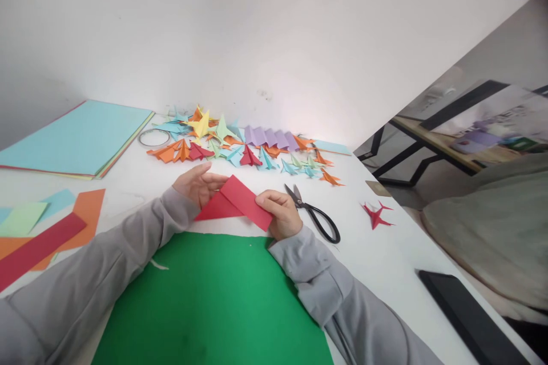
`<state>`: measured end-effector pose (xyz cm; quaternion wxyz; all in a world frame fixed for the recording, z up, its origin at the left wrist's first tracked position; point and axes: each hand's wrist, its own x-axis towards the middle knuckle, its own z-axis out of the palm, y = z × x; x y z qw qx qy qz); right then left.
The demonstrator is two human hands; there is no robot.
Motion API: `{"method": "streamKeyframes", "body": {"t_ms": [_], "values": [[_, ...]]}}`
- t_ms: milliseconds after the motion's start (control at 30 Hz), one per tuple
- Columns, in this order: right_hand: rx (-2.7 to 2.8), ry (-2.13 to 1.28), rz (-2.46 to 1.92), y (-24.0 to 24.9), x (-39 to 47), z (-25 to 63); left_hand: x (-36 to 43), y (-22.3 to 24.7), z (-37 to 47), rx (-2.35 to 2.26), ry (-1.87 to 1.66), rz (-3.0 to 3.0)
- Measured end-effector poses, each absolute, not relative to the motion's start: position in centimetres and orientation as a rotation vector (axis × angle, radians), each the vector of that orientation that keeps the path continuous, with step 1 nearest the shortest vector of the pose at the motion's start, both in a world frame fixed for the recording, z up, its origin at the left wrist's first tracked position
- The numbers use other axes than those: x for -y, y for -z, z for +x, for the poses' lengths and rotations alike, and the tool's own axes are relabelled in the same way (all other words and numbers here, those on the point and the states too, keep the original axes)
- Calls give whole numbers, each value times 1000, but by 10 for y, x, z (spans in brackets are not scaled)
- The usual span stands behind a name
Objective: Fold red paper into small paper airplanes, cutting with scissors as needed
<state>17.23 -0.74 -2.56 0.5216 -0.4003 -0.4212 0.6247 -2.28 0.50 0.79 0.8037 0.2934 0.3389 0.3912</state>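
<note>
My right hand (pixel 282 214) pinches the right end of a piece of red paper (pixel 248 199) between thumb and fingers. The paper has a flat rectangular strip on top and a darker triangular flap at its lower left. My left hand (pixel 199 185) is at the paper's left side, palm turned toward it, with fingers stretched out and tips close to the upper corner. Whether the left fingertips touch the paper I cannot tell. A pair of black-handled scissors (pixel 317 214) lies just right of my right hand. Below the paper lies a green sheet (pixel 214 296).
Many folded paper shapes (pixel 250 157) line the wall. A stack of large coloured sheets (pixel 77 137) and a wire ring (pixel 154 137) lie at back left, cut strips (pixel 88 211) at left. On the right are a red folded shape (pixel 377 217) and a dark flat object (pixel 462 313).
</note>
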Motion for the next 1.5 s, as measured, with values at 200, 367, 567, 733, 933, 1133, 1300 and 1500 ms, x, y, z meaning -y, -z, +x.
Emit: {"method": "streamKeyframes", "body": {"t_ms": [200,367,567,733,933,1133,1300,1500], "values": [[1410,-1609,-972,20,14,174,2,-1,-14,-958,-754,979],[1483,-1565,-983,19,15,172,3,6,-9,-1046,-789,1243],[1573,-1477,-1038,17,14,170,5,11,-7,-1081,-805,1356],[1682,-1437,-1051,17,14,168,6,12,-6,-1089,-816,1424],[1576,-1480,-1063,18,13,168,4,13,-11,-945,-784,1269],[1474,-1515,-1119,17,11,171,0,14,-20,-777,-653,973],[1489,-1534,-1129,16,9,175,-1,15,-23,-734,-610,890],[1439,-1541,-1091,20,8,176,1,10,-16,-898,-787,989]]}}
